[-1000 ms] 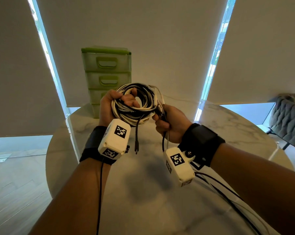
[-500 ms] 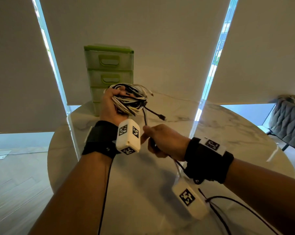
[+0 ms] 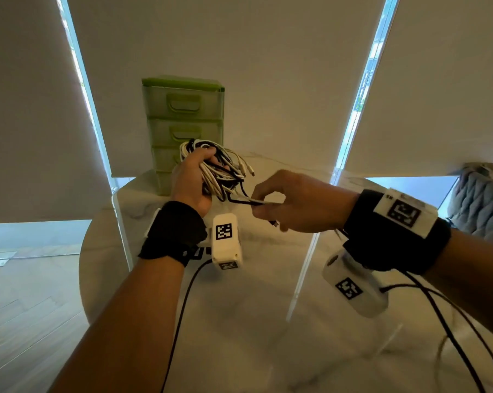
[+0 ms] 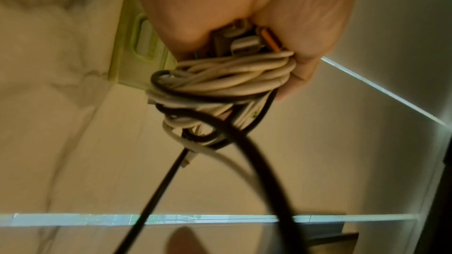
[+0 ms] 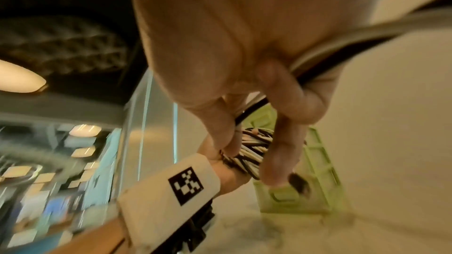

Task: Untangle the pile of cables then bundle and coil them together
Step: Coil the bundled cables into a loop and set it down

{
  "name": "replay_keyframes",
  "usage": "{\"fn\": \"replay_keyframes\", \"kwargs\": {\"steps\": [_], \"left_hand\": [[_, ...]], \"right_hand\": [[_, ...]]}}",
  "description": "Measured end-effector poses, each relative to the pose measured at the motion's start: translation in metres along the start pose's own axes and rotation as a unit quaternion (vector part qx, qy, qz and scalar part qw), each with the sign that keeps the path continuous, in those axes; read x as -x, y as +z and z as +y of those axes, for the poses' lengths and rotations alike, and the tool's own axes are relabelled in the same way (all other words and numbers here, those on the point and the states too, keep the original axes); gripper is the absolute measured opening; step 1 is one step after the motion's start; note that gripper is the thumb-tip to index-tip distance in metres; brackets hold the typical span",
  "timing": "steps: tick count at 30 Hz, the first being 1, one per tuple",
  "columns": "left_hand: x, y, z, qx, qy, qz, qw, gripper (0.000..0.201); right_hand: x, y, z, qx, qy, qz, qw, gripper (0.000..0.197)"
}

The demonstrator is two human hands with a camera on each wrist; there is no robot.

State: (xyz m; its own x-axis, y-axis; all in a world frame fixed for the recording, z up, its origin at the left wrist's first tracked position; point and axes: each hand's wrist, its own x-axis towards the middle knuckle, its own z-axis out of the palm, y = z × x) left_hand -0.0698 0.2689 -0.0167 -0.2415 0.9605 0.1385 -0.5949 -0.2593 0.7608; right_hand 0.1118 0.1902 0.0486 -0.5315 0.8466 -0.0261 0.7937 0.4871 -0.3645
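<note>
A coiled bundle of white and black cables (image 3: pixel 219 173) is held above the marble table, gripped by my left hand (image 3: pixel 192 177). In the left wrist view the bundle (image 4: pixel 225 82) sits in the curled fingers, with plug ends (image 4: pixel 247 43) tucked against the palm. Two loose tails, one black and one white (image 3: pixel 243 200), run from the bundle to my right hand (image 3: pixel 289 204), which pinches them between thumb and fingers. The right wrist view shows the tails (image 5: pixel 325 57) passing through that hand, with the bundle (image 5: pixel 249 154) beyond. Several plug ends (image 3: pixel 246 168) stick out on the bundle's right.
A green plastic drawer unit (image 3: pixel 184 123) stands at the table's far edge, right behind the bundle. The round marble table (image 3: pixel 239 321) spreads below both hands. A grey quilted chair (image 3: pixel 480 205) is at the right. Black wrist-camera leads (image 3: pixel 449 330) trail over the table.
The right hand let go of the coil's side, dropped low, then rose to the right with the loose tails pulled out. The left hand squeezed the round coil into a tight bunch.
</note>
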Motion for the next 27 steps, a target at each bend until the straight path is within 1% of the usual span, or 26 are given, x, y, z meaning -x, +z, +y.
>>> {"fn": "replay_keyframes", "kwargs": {"steps": [2,4,6,8,10,12,14,17,19,20,22,23,24,26,27], "left_hand": [[-0.002,-0.002,0.001,0.028,-0.015,0.004,1.000,0.016],[-0.002,-0.005,0.000,0.040,-0.028,0.014,0.999,0.014],[-0.002,-0.004,-0.001,0.038,-0.036,0.016,0.999,0.013],[0.001,0.000,-0.001,0.019,-0.038,0.009,0.999,0.013],[0.004,0.006,-0.003,-0.026,-0.034,0.001,0.999,0.015],[0.007,0.011,-0.007,-0.085,-0.033,-0.013,0.996,0.017],[0.009,0.011,-0.008,-0.137,-0.051,-0.051,0.988,0.022],[0.010,0.009,-0.007,-0.205,-0.083,-0.108,0.969,0.039],[0.015,0.011,-0.006,-0.235,-0.095,-0.137,0.958,0.054],[0.017,0.013,-0.006,-0.240,-0.105,-0.155,0.953,0.061],[0.023,0.016,-0.005,-0.230,-0.130,-0.189,0.946,0.065],[0.025,0.018,-0.004,-0.210,-0.148,-0.201,0.945,0.065],[0.026,0.019,-0.004,-0.184,-0.172,-0.210,0.945,0.069],[0.026,0.018,-0.004,-0.139,-0.216,-0.214,0.942,0.086],[0.025,0.017,-0.004,-0.124,-0.226,-0.218,0.941,0.094]], "right_hand": [[-0.001,0.005,0.008,-0.117,0.034,-0.062,0.991,0.006],[-0.002,0.008,0.015,-0.217,0.039,-0.098,0.971,0.009],[-0.003,0.010,0.017,-0.292,0.028,-0.103,0.951,0.014],[-0.005,0.010,0.016,-0.321,0.009,-0.082,0.943,0.016],[-0.008,0.005,0.012,-0.319,-0.006,-0.065,0.946,0.016],[-0.011,-0.003,0.008,-0.292,-0.020,-0.068,0.954,0.017],[-0.015,-0.009,0.004,-0.250,-0.027,-0.078,0.965,0.017],[-0.020,-0.016,-0.004,-0.170,-0.032,-0.078,0.982,0.018],[-0.024,-0.017,-0.009,-0.110,-0.047,-0.073,0.990,0.010],[-0.026,-0.017,-0.011,-0.100,-0.053,-0.066,0.991,0.006],[-0.033,-0.016,-0.012,-0.107,-0.052,-0.038,0.992,0.008],[-0.036,-0.015,-0.012,-0.113,-0.048,-0.021,0.992,0.008],[-0.039,-0.015,-0.011,-0.119,-0.042,-0.004,0.992,0.010],[-0.044,-0.016,-0.009,-0.138,-0.024,0.015,0.990,0.017],[-0.046,-0.016,-0.009,-0.156,-0.012,0.011,0.988,0.018]]}}
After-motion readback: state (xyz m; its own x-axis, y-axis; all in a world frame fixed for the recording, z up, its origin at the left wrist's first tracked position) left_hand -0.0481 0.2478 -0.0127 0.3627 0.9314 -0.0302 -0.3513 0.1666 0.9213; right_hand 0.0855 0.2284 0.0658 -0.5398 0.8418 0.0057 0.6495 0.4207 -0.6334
